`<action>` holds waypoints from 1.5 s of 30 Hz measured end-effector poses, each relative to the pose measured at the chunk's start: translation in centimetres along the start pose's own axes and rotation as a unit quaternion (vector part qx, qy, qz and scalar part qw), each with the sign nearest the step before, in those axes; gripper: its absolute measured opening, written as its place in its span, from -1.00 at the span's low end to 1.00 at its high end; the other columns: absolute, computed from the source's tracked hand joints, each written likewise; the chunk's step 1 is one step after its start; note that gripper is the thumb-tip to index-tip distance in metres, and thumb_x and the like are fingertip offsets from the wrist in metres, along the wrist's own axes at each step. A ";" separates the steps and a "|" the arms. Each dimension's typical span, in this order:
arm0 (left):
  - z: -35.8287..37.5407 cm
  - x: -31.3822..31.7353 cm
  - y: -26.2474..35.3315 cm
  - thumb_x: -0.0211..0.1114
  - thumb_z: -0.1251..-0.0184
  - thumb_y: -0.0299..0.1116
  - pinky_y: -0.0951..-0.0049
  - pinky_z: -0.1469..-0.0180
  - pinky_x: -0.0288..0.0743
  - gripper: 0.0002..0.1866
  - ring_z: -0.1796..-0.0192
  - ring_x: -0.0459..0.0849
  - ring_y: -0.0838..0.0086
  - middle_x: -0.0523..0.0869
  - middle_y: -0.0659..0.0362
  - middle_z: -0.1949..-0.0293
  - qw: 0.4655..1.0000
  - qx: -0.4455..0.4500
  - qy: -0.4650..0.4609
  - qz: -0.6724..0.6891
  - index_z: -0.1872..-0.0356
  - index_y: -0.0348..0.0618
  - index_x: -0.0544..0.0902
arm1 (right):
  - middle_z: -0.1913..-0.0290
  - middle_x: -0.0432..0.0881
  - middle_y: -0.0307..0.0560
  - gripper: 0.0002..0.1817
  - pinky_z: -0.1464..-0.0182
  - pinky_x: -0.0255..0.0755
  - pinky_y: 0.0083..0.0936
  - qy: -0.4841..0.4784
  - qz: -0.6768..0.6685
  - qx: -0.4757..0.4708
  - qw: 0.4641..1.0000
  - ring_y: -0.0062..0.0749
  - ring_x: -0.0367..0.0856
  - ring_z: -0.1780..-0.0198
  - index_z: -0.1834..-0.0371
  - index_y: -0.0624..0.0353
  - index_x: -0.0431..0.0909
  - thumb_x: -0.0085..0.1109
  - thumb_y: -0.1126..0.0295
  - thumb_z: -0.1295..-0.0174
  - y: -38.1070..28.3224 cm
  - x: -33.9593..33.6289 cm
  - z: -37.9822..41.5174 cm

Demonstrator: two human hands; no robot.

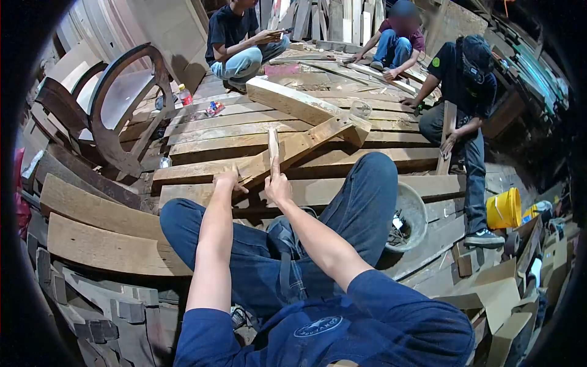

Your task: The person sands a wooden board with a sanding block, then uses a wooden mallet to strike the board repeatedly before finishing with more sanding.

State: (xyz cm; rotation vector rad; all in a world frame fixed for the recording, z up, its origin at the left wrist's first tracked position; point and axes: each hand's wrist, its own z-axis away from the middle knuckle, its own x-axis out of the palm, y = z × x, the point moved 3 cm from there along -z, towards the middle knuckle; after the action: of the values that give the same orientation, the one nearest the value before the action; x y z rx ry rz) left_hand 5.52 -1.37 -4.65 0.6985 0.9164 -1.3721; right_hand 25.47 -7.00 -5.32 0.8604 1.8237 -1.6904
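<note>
In the head view, my right hand [278, 186] is closed round the lower end of a short, pale wooden piece [273, 145], which stands up from it with one finger laid along it. My left hand [228, 178] is at the near end of a long wooden board [299, 145], its fingers partly bent; what they grip, if anything, is too small to tell. The board slants up to the right, its far end resting by a thick timber beam [293, 101]. Both hands are in front of my crossed legs.
Wooden slats [214, 131] lie beneath the beam. A bowl [408, 217] holding small dark pieces is beside my knee. A yellow bucket [504, 208] stands at the right, a curved wooden frame [125, 110] at the left. Three people crouch or sit beyond; the one at right holds a board.
</note>
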 end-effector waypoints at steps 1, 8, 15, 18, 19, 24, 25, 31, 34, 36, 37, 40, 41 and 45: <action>-0.1 0.1 -0.1 0.63 0.38 0.36 0.00 -0.44 0.32 0.56 -0.50 0.30 0.04 0.20 -0.15 -0.52 1.000 0.000 0.006 -0.001 -0.59 -0.13 -0.18 | 0.25 0.65 0.38 0.01 0.09 0.57 0.13 -0.001 0.001 0.000 1.000 0.30 0.68 0.21 -0.63 -0.31 -0.46 0.08 0.25 -0.29 0.0 0.0 0.0; -0.3 0.1 0.0 0.66 0.39 0.31 0.02 -0.44 0.33 0.53 -0.50 0.31 0.03 0.27 -0.15 -0.49 1.000 -0.002 0.009 0.001 -0.58 -0.15 -0.12 | 0.25 0.64 0.39 0.00 0.12 0.58 0.10 -0.008 -0.009 0.002 1.000 0.29 0.69 0.23 -0.64 -0.27 -0.44 0.07 0.26 -0.30 -0.1 -0.2 0.1; 0.0 0.0 0.3 0.69 0.36 0.24 -0.17 -0.38 0.34 0.53 -0.54 0.24 0.04 0.06 0.02 -0.59 1.000 -0.017 0.006 0.003 -0.60 0.00 -0.19 | 0.23 0.63 0.38 0.00 0.11 0.58 0.07 -0.006 -0.016 -0.010 1.000 0.27 0.69 0.24 -0.64 -0.26 -0.44 0.07 0.25 -0.30 0.1 0.2 0.0; 0.0 -0.1 0.4 0.69 0.38 0.25 -0.17 -0.38 0.33 0.53 -0.53 0.24 0.04 0.13 -0.03 -0.56 1.000 -0.017 0.010 -0.003 -0.59 -0.02 -0.17 | 0.25 0.62 0.39 0.00 0.13 0.58 0.06 -0.003 -0.006 -0.008 1.000 0.26 0.69 0.25 -0.64 -0.26 -0.45 0.06 0.27 -0.29 0.1 0.2 0.0; -0.3 0.1 0.3 0.70 0.40 0.25 -0.17 -0.38 0.33 0.54 -0.53 0.25 0.04 0.15 -0.05 -0.55 1.000 -0.017 0.007 -0.003 -0.59 -0.02 -0.17 | 0.25 0.62 0.40 0.01 0.13 0.58 0.06 -0.005 -0.003 -0.009 1.000 0.26 0.69 0.25 -0.64 -0.26 -0.45 0.06 0.27 -0.29 0.0 0.1 0.0; 1.1 -0.6 0.3 0.69 0.39 0.25 -0.06 -0.35 0.40 0.31 -0.42 0.43 0.04 0.39 -0.13 -0.40 0.999 0.013 0.044 0.020 -0.43 -0.10 0.16 | 0.30 0.63 0.38 -0.04 0.16 0.56 0.13 0.023 -0.023 -0.026 0.999 0.30 0.67 0.28 -0.65 -0.22 -0.34 0.05 0.27 -0.27 -0.1 0.1 0.0; 0.6 -0.5 0.2 0.70 0.40 0.24 -0.07 -0.34 0.41 0.32 -0.41 0.44 0.04 0.41 -0.14 -0.39 1.000 0.002 0.014 0.027 -0.44 -0.08 0.14 | 0.29 0.63 0.37 -0.03 0.17 0.57 0.11 0.016 -0.012 -0.027 0.999 0.29 0.68 0.30 -0.65 -0.23 -0.38 0.05 0.26 -0.27 0.2 0.4 -0.1; 0.4 -0.3 0.1 0.73 0.44 0.22 -0.21 -0.31 0.39 0.44 -0.45 0.37 -0.06 0.29 -0.12 -0.47 0.999 -0.010 0.026 0.030 -0.52 0.00 0.00 | 0.35 0.66 0.38 0.02 0.17 0.58 0.09 0.024 0.001 -0.028 0.999 0.28 0.68 0.30 -0.64 -0.21 -0.43 0.09 0.28 -0.25 0.2 0.7 -0.2; 0.4 -0.1 0.1 0.72 0.44 0.24 -0.17 -0.32 0.40 0.47 -0.45 0.36 -0.05 0.28 -0.10 -0.48 0.999 -0.016 0.038 0.009 -0.54 0.01 -0.05 | 0.33 0.66 0.39 -0.01 0.18 0.57 0.11 0.007 -0.013 -0.027 1.000 0.31 0.68 0.29 -0.63 -0.21 -0.43 0.06 0.25 -0.28 0.4 0.7 -0.3; 0.5 -0.3 0.2 0.69 0.40 0.27 -0.16 -0.34 0.40 0.51 -0.48 0.31 -0.06 0.20 -0.09 -0.52 1.000 -0.016 0.008 0.005 -0.57 -0.01 -0.13 | 0.32 0.66 0.40 -0.01 0.18 0.57 0.10 0.008 -0.015 -0.027 0.999 0.32 0.68 0.29 -0.63 -0.20 -0.42 0.06 0.25 -0.28 0.2 0.6 -0.3; 0.8 -0.6 0.3 0.68 0.39 0.29 -0.15 -0.35 0.40 0.54 -0.49 0.28 -0.06 0.16 -0.08 -0.54 1.000 -0.016 -0.006 0.002 -0.59 -0.02 -0.18 | 0.32 0.66 0.40 -0.02 0.19 0.57 0.10 0.014 -0.015 -0.030 0.999 0.32 0.68 0.29 -0.63 -0.19 -0.42 0.06 0.25 -0.28 0.2 0.7 -0.3; 1.4 -0.9 0.3 0.68 0.39 0.28 -0.15 -0.35 0.39 0.52 -0.49 0.30 -0.04 0.14 -0.10 -0.54 1.000 -0.016 0.000 0.003 -0.58 -0.03 -0.15 | 0.29 0.67 0.40 -0.02 0.19 0.57 0.09 0.016 -0.021 -0.035 0.999 0.32 0.68 0.27 -0.64 -0.19 -0.41 0.05 0.24 -0.29 0.4 0.8 -0.3; 1.3 -0.8 0.3 0.68 0.39 0.28 -0.15 -0.35 0.39 0.52 -0.49 0.31 -0.04 0.15 -0.10 -0.54 1.000 -0.015 0.000 0.007 -0.58 -0.04 -0.14 | 0.28 0.67 0.40 -0.03 0.18 0.57 0.09 0.015 -0.024 -0.036 0.999 0.32 0.68 0.27 -0.64 -0.19 -0.41 0.05 0.24 -0.29 0.4 0.8 -0.3; 0.5 -0.4 0.1 0.69 0.39 0.27 -0.16 -0.33 0.41 0.49 -0.45 0.37 -0.02 0.19 -0.10 -0.52 1.000 -0.005 0.009 0.003 -0.56 -0.04 -0.10 | 0.26 0.68 0.39 -0.03 0.16 0.57 0.09 -0.010 -0.014 -0.012 1.000 0.32 0.69 0.25 -0.64 -0.19 -0.42 0.04 0.22 -0.31 0.0 0.4 -0.2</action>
State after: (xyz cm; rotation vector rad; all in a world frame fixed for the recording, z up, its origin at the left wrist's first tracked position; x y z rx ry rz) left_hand 5.69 -1.56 -4.09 0.7055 0.9336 -1.3558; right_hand 25.16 -6.73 -5.60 0.8072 1.8476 -1.6843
